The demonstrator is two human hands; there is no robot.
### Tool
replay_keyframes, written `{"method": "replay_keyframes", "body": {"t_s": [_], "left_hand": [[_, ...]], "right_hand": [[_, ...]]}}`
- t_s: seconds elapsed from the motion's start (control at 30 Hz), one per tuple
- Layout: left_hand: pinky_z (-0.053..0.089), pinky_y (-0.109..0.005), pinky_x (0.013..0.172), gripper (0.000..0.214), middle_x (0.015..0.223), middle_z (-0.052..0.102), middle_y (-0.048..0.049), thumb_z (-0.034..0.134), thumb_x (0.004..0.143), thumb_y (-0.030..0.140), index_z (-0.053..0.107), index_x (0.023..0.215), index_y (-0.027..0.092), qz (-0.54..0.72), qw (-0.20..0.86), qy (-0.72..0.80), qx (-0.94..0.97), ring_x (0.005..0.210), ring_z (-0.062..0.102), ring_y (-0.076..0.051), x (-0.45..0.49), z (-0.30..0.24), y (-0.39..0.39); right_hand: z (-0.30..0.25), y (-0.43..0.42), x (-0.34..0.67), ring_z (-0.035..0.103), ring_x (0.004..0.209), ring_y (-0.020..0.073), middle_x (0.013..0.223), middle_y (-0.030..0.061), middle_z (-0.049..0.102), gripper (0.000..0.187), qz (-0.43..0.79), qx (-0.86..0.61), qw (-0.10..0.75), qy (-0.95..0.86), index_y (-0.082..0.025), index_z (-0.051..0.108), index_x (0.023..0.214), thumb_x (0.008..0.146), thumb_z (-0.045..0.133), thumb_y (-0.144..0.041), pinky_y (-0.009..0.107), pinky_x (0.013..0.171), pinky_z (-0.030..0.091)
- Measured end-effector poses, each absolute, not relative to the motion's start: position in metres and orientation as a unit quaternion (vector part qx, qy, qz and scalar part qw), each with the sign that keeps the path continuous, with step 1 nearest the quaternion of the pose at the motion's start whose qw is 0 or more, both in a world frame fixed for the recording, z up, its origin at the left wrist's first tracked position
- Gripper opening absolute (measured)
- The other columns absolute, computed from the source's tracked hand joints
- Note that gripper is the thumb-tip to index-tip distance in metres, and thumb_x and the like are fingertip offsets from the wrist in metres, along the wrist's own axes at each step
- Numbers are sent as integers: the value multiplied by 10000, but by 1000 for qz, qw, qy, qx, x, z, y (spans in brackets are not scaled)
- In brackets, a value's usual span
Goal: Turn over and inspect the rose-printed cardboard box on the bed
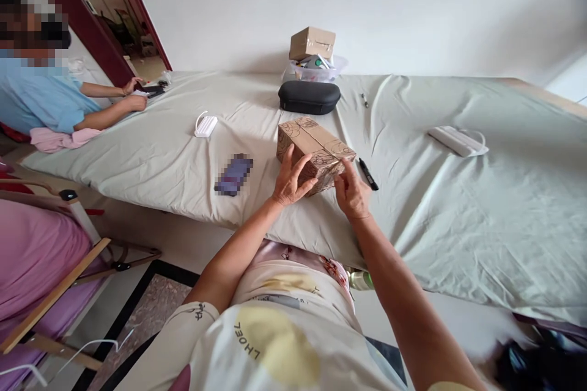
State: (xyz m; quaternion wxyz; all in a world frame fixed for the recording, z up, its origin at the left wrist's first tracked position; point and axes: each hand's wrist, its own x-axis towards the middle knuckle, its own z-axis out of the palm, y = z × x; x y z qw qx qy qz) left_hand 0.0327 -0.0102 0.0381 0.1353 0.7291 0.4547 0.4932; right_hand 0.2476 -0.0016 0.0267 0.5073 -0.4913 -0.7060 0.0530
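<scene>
A small brown cardboard box [316, 145], taped along its top and marked with drawn patterns, lies on the grey-green sheet of the table [458, 208]. My left hand [290, 181] rests against the box's near left side with fingers spread over its edge. My right hand [351, 193] pinches the box's near right corner with its fingertips. A black marker [368, 174] lies just right of the box.
A phone [234, 175] and a white charger [206, 124] lie to the left. A black case [309, 96], a clear tub [321, 71] and a second box [312, 43] stand at the back. A white power strip [456, 140] lies right. Another person [43, 98] sits far left.
</scene>
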Motion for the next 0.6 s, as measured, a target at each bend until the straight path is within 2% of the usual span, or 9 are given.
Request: {"method": "replay_keyframes", "body": {"t_s": [0.13, 0.2, 0.3, 0.37, 0.43, 0.5, 0.6], "left_hand": [[293, -546, 1300, 725, 1771, 160, -110, 714, 883, 577, 518, 1507, 265, 493, 136, 455, 729, 1648, 173, -369, 30, 37, -7], [314, -537, 1290, 739, 1760, 185, -135, 734, 859, 585, 529, 1486, 251, 506, 134, 445, 727, 1640, 198, -373, 28, 36, -6], [320, -540, 1284, 757, 1746, 207, -176, 737, 844, 600, 528, 1463, 219, 536, 132, 422, 719, 1633, 211, -389, 27, 33, -6], [335, -541, 1277, 741, 1741, 221, -184, 714, 860, 578, 511, 1470, 211, 547, 140, 413, 715, 1627, 231, -384, 27, 31, -6], [376, -527, 1259, 728, 1736, 242, -179, 689, 872, 533, 486, 1491, 209, 549, 155, 418, 708, 1620, 256, -368, 27, 30, -7], [446, -499, 1218, 731, 1724, 278, -170, 670, 869, 476, 464, 1517, 207, 550, 179, 427, 695, 1608, 288, -351, 27, 30, -9], [559, -436, 1111, 749, 1697, 342, -143, 636, 861, 407, 429, 1560, 232, 559, 224, 429, 673, 1560, 382, -320, 26, 31, -12]], "right_hand": [[25, 7, 258, 619, 684, 195, 778, 8, 682, 649, 54, -531, 552, -640, -202, 532, 1501, 998, 480, -608, 393, 801, 573], [24, 11, 264, 610, 687, 196, 788, 16, 678, 645, 58, -547, 548, -630, -191, 598, 1414, 983, 476, -656, 402, 795, 564], [22, 18, 273, 602, 724, 211, 809, 56, 671, 659, 73, -554, 504, -658, -193, 730, 1064, 963, 409, -761, 408, 787, 542], [18, 20, 276, 570, 698, 211, 741, 57, 624, 701, 88, -548, 476, -682, -212, 694, 824, 947, 364, -818, 403, 757, 517], [15, 22, 278, 521, 646, 205, 663, 43, 556, 706, 108, -545, 458, -694, -235, 624, 713, 938, 349, -846, 405, 730, 491], [12, 22, 278, 505, 626, 211, 634, 37, 530, 695, 127, -550, 440, -698, -252, 604, 706, 940, 340, -850, 410, 724, 476], [12, 21, 277, 554, 644, 239, 633, 42, 563, 695, 145, -567, 416, -696, -260, 671, 818, 945, 323, -848, 417, 728, 479]]}}
